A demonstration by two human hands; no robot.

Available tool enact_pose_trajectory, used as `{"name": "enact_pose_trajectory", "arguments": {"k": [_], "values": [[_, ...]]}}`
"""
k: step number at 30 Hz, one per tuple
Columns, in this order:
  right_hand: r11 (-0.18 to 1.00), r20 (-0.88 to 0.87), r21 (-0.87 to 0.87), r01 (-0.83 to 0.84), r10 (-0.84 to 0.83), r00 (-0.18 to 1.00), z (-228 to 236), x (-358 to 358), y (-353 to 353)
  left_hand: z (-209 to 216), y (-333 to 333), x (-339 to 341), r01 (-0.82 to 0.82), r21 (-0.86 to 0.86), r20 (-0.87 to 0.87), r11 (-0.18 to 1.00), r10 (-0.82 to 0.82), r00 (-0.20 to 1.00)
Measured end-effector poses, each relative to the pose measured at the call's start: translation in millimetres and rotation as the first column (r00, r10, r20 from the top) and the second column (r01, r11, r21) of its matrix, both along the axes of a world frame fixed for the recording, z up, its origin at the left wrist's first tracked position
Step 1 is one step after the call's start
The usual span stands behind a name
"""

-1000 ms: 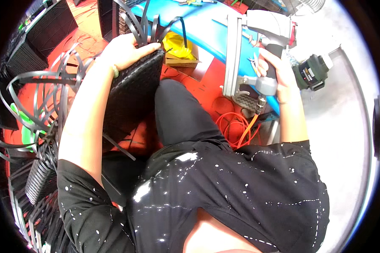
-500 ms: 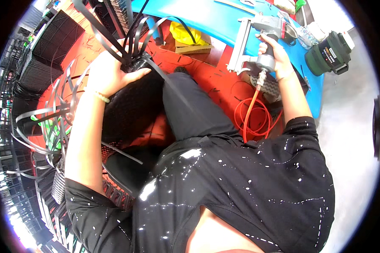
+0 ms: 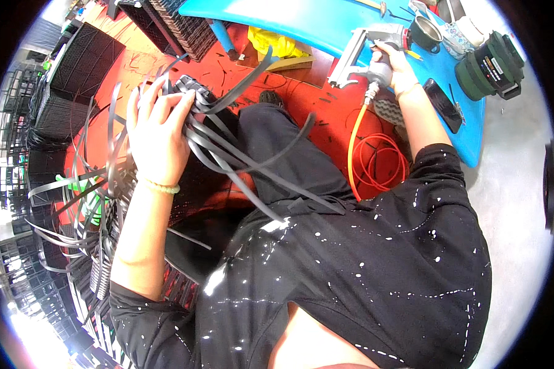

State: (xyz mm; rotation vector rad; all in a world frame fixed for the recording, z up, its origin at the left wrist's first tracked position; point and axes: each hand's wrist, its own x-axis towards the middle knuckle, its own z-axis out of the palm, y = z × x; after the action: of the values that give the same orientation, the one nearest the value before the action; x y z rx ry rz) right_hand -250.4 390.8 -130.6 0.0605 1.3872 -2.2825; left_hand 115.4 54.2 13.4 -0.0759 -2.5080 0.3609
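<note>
Shifted since the earlier frame: black flat strips, then mostly upright, now swept rightward over your thigh. Left hand: fingers spread and bent over the strips at the black woven piece, left of that thigh; pinch cannot be told. Right hand: wrapped around a pneumatic staple gun, orange hose attached. Blue table: metal mug, contents unclear. Table's right end: dark green jug, contents hidden. Beneath: cardboard box, yellow plastic bag in or on it.
</note>
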Motion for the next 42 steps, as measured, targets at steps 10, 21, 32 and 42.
{"name": "enact_pose_trajectory", "arguments": {"k": [10,21,32,42], "values": [[0.991,0.071,-0.085,-0.100,0.106,0.992,-13,-43,4,14,-17,23,0.005,0.422,-0.087,0.907,0.035,0.996],[0.897,0.088,0.441,-0.025,-0.015,0.996,-22,-110,3,17,-21,17,-0.080,0.346,0.045,0.935,0.069,0.997],[0.596,-0.192,0.792,0.136,0.032,0.981,-36,-135,-20,15,-33,-2,0.007,0.392,0.133,0.920,-0.065,0.989],[-0.100,-0.579,0.795,0.598,0.169,0.798,9,-91,7,28,-25,-24,-0.121,0.519,0.347,0.846,-0.080,0.934]]}}
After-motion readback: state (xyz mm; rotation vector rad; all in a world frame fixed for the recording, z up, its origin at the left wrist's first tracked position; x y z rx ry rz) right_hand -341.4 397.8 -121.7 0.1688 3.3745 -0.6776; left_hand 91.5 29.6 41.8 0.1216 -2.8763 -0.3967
